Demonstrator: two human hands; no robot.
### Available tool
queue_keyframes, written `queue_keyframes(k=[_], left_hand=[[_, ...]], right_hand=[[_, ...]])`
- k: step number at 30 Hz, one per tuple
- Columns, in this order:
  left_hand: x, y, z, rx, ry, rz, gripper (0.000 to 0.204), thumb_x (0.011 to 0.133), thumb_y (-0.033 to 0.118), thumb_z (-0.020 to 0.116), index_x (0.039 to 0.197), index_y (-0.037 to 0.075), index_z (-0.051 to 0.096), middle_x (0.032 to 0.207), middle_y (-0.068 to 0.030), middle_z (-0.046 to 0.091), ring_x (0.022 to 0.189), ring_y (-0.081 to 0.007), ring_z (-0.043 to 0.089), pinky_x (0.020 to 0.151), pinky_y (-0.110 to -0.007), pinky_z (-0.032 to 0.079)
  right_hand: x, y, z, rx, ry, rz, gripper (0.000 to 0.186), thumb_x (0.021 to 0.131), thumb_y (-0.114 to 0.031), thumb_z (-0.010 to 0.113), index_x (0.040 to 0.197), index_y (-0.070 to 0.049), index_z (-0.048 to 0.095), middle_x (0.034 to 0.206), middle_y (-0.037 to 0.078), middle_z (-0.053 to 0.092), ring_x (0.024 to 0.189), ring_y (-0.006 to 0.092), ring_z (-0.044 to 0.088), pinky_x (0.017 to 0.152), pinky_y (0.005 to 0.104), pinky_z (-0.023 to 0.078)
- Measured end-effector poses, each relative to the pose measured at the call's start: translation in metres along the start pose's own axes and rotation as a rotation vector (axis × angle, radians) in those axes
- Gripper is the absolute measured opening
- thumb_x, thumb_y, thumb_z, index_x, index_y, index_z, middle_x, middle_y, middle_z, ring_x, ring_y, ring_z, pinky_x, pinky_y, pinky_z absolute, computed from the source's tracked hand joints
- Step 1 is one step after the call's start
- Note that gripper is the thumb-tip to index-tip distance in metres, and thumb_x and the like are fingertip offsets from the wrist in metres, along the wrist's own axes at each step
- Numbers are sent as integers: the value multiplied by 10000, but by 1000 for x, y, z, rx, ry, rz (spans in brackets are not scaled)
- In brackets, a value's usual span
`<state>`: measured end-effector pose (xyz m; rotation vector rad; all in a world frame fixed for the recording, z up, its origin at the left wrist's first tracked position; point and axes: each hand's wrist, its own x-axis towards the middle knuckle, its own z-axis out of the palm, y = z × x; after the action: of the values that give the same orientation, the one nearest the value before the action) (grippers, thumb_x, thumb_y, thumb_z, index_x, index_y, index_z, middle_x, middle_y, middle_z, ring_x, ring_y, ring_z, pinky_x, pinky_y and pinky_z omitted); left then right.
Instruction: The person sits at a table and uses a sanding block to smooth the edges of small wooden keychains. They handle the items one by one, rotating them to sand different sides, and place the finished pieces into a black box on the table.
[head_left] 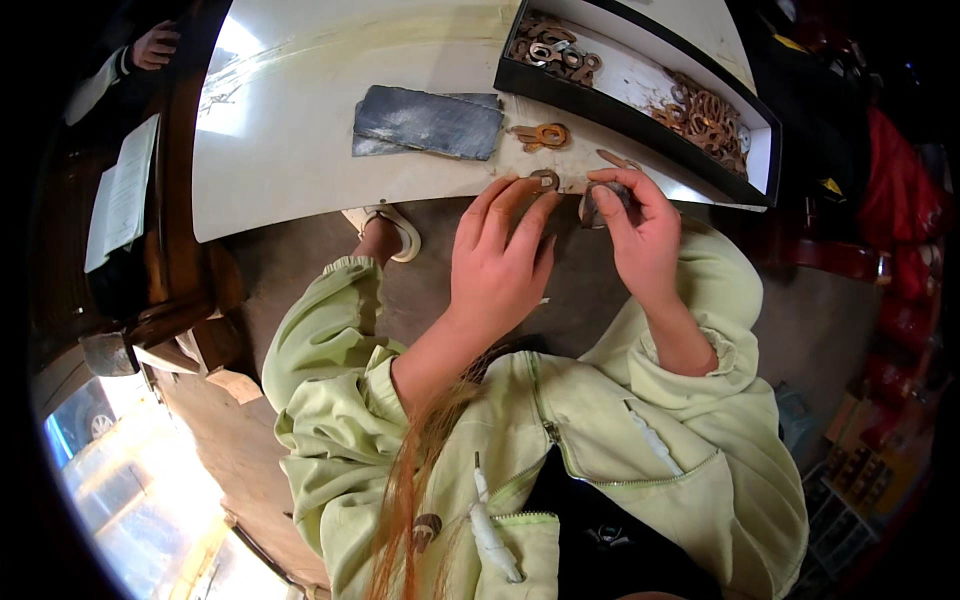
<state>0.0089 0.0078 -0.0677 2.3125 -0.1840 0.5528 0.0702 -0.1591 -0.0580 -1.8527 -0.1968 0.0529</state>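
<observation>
At the table's near edge, my left hand (498, 245) pinches a small ring-ended metal piece (546, 180) between its fingertips. Just to the right, my right hand (645, 225) grips a small dark, rough-looking pad (594, 208), its fingers partly covering it. The two hands are close but apart. Beyond them, a few rusty ring-ended pieces (543, 137) lie on the table, with another thin rusty piece (617, 160) near my right fingertips. Dark grey abrasive-looking sheets (428, 122) overlap to the left.
A black-edged box (640, 125) with a white inside stands at the back right, holding two heaps of rusty metal pieces (705, 125). The pale table (290, 160) curves away leftward. Papers (125, 195) lie at the far left, near another person's hand (155, 46).
</observation>
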Motion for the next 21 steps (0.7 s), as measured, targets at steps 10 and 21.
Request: queue_keyframes(k=[10, 21], left_hand=[[-11, -16, 15, 348, -35, 154, 467, 816, 94, 524, 1267, -24, 546, 1329, -140, 514, 1279, -292, 460, 1089, -402, 364], [-17, -36, 16, 292, 20, 256, 487, 797, 84, 551, 1281, 33, 563, 1341, -94, 507, 1270, -237, 473, 1061, -371, 394]], right_hand=[[17, -6, 26, -494, 16, -288, 106, 855, -140, 656, 904, -48, 633, 892, 84, 628, 848, 290, 530, 829, 387, 411], [29, -13, 28, -548, -46, -81, 143, 805, -153, 697, 865, -34, 647, 843, 98, 662, 839, 282, 547, 774, 386, 452]])
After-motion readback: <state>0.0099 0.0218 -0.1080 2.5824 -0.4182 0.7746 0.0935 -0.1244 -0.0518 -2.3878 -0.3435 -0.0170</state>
